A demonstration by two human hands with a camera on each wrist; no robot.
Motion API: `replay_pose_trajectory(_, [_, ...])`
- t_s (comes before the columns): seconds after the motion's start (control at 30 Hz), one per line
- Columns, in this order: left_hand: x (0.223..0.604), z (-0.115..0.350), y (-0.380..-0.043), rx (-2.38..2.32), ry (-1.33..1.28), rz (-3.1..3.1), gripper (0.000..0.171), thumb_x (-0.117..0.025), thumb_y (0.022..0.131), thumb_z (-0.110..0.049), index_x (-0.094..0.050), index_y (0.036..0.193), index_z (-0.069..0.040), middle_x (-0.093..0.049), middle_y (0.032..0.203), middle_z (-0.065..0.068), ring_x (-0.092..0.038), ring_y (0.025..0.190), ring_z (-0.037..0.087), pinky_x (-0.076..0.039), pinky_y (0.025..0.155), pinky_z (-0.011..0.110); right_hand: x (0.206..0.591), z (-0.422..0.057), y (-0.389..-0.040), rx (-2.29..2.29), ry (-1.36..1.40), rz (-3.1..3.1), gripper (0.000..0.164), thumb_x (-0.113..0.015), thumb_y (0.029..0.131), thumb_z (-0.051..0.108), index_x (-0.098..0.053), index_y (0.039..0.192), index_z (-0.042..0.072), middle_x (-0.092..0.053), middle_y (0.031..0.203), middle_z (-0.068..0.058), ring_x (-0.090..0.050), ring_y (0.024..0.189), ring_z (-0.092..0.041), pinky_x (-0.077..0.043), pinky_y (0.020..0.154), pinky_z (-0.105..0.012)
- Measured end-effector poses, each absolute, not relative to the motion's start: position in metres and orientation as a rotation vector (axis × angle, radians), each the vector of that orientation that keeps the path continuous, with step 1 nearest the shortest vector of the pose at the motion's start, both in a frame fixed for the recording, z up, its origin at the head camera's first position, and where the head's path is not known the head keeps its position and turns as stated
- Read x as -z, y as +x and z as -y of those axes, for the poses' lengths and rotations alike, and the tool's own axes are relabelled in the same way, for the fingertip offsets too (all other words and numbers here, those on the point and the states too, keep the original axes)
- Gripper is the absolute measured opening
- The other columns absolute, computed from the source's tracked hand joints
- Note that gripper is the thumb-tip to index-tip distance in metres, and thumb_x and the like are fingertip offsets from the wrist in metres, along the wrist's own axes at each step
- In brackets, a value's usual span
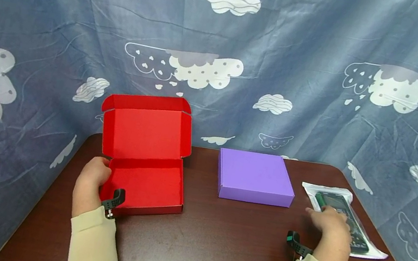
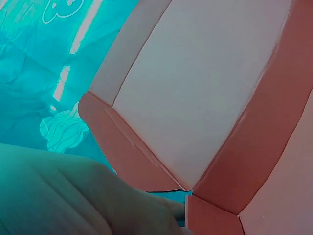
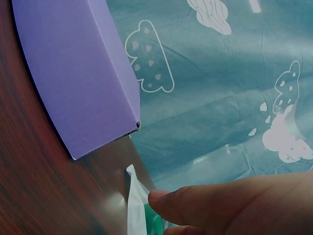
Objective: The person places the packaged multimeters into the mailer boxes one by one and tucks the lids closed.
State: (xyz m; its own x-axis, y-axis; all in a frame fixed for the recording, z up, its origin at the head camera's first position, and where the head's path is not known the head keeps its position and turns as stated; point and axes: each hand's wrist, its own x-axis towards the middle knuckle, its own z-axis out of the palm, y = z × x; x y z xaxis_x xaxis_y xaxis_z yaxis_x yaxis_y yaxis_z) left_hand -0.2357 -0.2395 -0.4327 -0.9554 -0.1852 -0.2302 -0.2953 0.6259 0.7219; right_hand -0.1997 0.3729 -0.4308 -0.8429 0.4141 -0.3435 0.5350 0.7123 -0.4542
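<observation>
At the left stands a red box (image 1: 145,182) with its lid raised; the left wrist view shows its inner lid (image 2: 200,83) and flaps. My left hand (image 1: 92,177) is at the box's outer left side near the hinge, fingertips right at the wall (image 2: 212,215). On the right lies a clear packet with white edges (image 1: 374,254), a dark flat item with a green end (image 1: 357,231) inside. Over its near left part is my right hand (image 1: 332,224), thumb (image 3: 168,203) extended along the packet's edge. Its other fingers are mostly hidden.
A closed purple box (image 1: 255,176) sits at the back of the dark brown table (image 1: 210,242), between the red box and the packet. A blue curtain with cloud prints (image 1: 162,15) hangs behind the table and along both sides.
</observation>
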Motion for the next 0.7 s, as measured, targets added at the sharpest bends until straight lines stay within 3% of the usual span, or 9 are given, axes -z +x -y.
replay_pose_trajectory(0.5, [0.433,0.233,-0.240,-1.265,-0.239,-2.680,0.049,-0.045,0.081,0.006,-0.051,0.129,0.017,-0.060,0.106,0.029,-0.062,0.085,0.038,-0.056,0.066,0.039,0.432,-0.374,-0.200,0.814,0.757,-2.708,0.077,-0.054,0.100,0.045,-0.029,0.148,-0.010,-0.014,0.135,-0.050,-0.023,0.126,-0.073,-0.031,0.098,-0.078])
replay_pose_trajectory(0.7, [0.434,0.227,-0.240,-1.342,-0.232,-2.584,0.051,-0.049,0.081,0.009,-0.047,0.132,0.017,-0.058,0.113,0.033,-0.065,0.088,0.041,-0.060,0.072,0.045,0.433,-0.375,-0.201,0.812,0.757,-2.709,0.078,-0.054,0.100,0.045,-0.029,0.148,-0.010,-0.014,0.134,-0.050,-0.023,0.126,-0.073,-0.031,0.098,-0.078])
